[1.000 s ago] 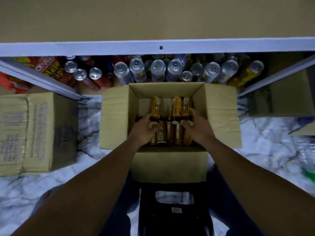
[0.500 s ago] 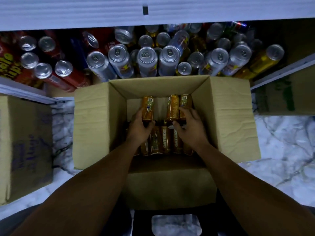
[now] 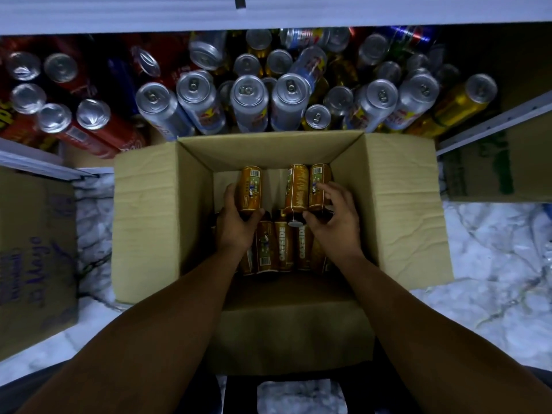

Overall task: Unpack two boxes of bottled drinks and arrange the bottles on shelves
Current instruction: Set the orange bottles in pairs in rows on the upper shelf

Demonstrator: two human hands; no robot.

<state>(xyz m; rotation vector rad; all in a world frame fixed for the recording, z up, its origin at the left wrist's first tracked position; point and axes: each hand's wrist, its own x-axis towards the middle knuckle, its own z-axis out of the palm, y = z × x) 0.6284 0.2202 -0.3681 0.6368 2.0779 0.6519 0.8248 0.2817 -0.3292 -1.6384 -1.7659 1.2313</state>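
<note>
An open cardboard box point(image 3: 146, 222) stands in front of me on the floor. Inside lie several orange-brown drink bottles. My left hand point(image 3: 236, 225) grips the cap end of one orange bottle point(image 3: 251, 186) at the far left of the box. My right hand point(image 3: 331, 216) curls around the cap ends of two orange bottles point(image 3: 307, 186) lying side by side at the far right. A nearer row of bottles point(image 3: 274, 246) lies under both wrists, partly hidden. Behind the box a low shelf holds silver cans point(image 3: 248, 106).
Red cans point(image 3: 89, 124) fill the shelf's left part and yellow cans point(image 3: 460, 103) its right. A white shelf board point(image 3: 268, 13) runs across the top. A closed carton point(image 3: 33, 258) stands on the left, another carton point(image 3: 490, 171) on the right. The floor is white marble.
The view has dropped closer to the box. Both hands have slid from the near row of bottles to the far ones and closed around their cap ends.
</note>
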